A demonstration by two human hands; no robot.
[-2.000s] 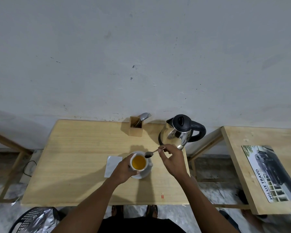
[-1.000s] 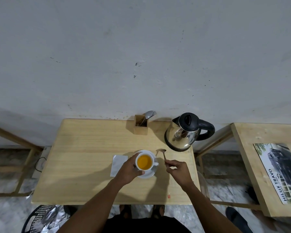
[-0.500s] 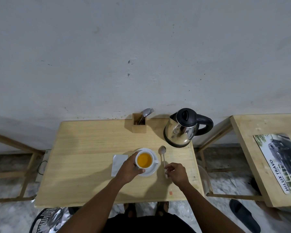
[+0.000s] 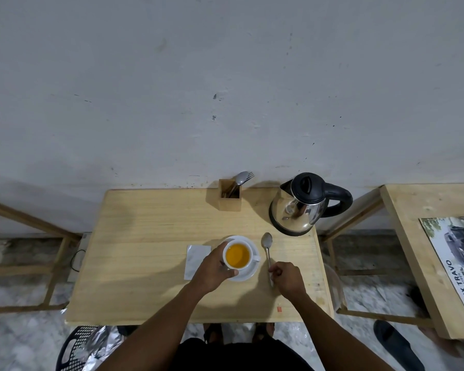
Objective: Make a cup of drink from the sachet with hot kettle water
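A white cup (image 4: 238, 255) full of orange drink stands on a white saucer (image 4: 251, 273) on the wooden table (image 4: 145, 263). My left hand (image 4: 212, 271) wraps around the cup's left side. A metal spoon (image 4: 267, 253) lies flat on the table just right of the saucer, bowl pointing away. My right hand (image 4: 287, 278) rests over the spoon's handle end with the fingers curled on it. The steel kettle (image 4: 300, 207) with a black lid and handle stands at the table's far right. A white sachet (image 4: 196, 259) lies left of the saucer, partly under my left hand.
A wooden cutlery holder (image 4: 229, 198) with a spoon and fork stands at the table's far edge by the wall. A second wooden table (image 4: 413, 236) with a car brochure (image 4: 458, 263) is to the right. A black basket (image 4: 83, 346) sits on the floor at lower left.
My right hand carried the spoon from over the cup down to the table right of the saucer and laid it flat. My left hand stayed on the cup.
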